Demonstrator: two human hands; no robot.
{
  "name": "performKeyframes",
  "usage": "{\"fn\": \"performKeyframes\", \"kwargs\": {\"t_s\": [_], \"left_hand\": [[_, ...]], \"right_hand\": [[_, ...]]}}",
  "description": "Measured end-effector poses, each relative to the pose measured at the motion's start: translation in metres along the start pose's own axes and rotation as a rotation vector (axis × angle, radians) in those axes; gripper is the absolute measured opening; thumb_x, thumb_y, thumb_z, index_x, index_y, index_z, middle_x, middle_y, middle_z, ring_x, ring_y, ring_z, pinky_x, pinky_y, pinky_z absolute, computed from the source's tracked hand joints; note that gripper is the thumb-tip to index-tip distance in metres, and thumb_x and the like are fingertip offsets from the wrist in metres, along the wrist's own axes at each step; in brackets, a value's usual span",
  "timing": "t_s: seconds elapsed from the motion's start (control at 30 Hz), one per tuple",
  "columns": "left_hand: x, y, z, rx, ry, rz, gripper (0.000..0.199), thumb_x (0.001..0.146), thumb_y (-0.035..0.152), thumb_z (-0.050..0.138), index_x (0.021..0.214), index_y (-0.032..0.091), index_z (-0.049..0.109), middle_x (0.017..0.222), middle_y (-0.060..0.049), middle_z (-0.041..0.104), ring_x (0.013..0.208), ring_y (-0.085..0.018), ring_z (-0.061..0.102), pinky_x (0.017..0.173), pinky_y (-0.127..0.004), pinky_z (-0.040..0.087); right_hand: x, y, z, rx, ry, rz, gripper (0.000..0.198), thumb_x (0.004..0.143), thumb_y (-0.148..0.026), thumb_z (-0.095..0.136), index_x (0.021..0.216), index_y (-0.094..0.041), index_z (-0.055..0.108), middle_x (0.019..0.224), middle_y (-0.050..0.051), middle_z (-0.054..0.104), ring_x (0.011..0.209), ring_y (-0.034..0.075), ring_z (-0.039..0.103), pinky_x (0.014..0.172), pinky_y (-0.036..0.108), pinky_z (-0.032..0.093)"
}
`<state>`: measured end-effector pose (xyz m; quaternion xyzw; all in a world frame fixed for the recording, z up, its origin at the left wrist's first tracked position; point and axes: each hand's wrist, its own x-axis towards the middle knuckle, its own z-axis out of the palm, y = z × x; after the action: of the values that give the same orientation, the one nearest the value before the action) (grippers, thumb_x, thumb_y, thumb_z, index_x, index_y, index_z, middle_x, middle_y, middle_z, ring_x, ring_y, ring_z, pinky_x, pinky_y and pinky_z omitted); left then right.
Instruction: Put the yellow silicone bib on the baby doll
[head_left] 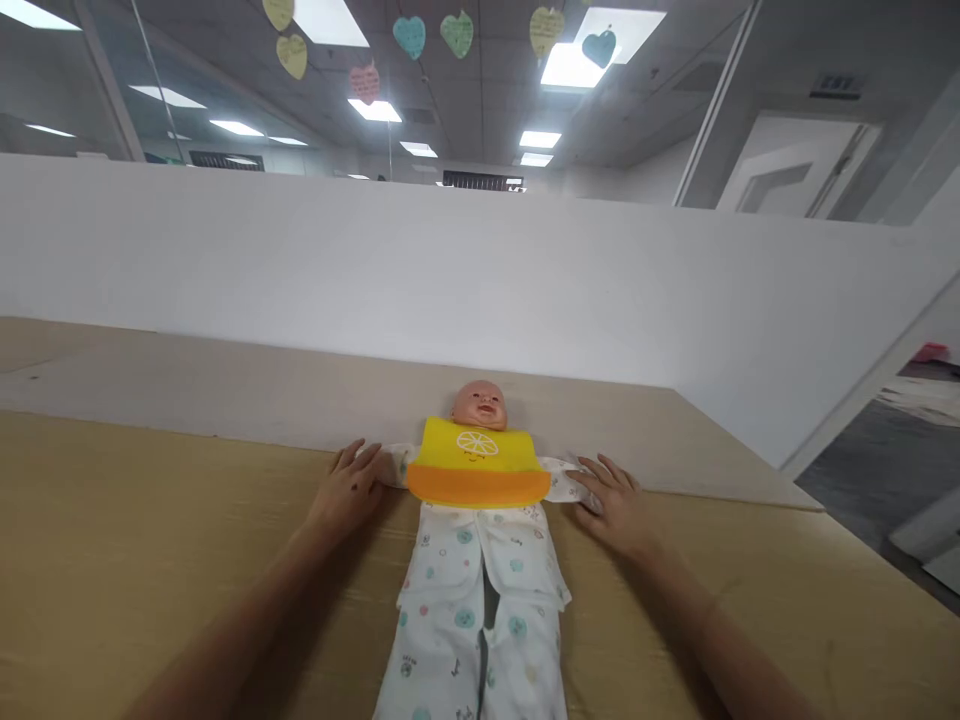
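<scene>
Tan desk (150,560), a paler board (225,390) laid across its far part. White partition (375,270) runs right behind it. Glass panels (97,90) above the partition, office ceiling beyond with lit light panels (570,62). Paper hearts (409,35) hang from the ceiling: yellow, pink, teal, green. White door (787,165) at far right, sign (835,85) above it, too blurred to read. Dark floor (877,470) at right, a red thing (930,352) lying on it far off, too small to tell what.
</scene>
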<state>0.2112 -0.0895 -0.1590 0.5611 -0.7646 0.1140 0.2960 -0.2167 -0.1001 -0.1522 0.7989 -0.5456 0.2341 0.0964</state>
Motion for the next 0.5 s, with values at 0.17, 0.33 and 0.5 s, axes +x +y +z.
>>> {"fn": "performKeyframes", "kwargs": {"t_s": [0.17,0.33,0.5], "left_hand": [[0.001,-0.019,0.004,0.051,-0.081,0.064,0.041,0.08,0.011,0.039,0.107,0.022,0.067,0.118,-0.009,0.062,0.12,-0.032,0.047,0.098,-0.053,0.04],[-0.006,-0.013,0.005,0.071,0.011,0.066,0.037,0.084,0.013,0.037,0.109,0.019,0.065,0.123,-0.014,0.057,0.122,-0.033,0.043,0.098,-0.054,0.039],[-0.038,0.02,-0.008,0.107,0.169,0.027,0.035,0.082,0.014,0.042,0.112,0.01,0.06,0.121,-0.022,0.051,0.121,-0.034,0.041,0.1,-0.053,0.038]], "right_hand": [[-0.003,0.01,0.008,-0.191,0.001,-0.058,0.045,0.081,-0.008,0.041,0.115,-0.027,0.063,0.134,0.006,0.05,0.132,0.028,0.035,0.105,0.05,0.033],[-0.002,0.007,0.011,-0.222,0.048,-0.032,0.043,0.083,-0.01,0.042,0.118,-0.026,0.061,0.137,0.007,0.047,0.136,0.028,0.03,0.106,0.05,0.032],[-0.026,-0.017,0.002,-0.201,0.134,0.024,0.04,0.085,-0.021,0.043,0.122,-0.015,0.057,0.139,0.013,0.042,0.137,0.031,0.026,0.107,0.049,0.033]]}}
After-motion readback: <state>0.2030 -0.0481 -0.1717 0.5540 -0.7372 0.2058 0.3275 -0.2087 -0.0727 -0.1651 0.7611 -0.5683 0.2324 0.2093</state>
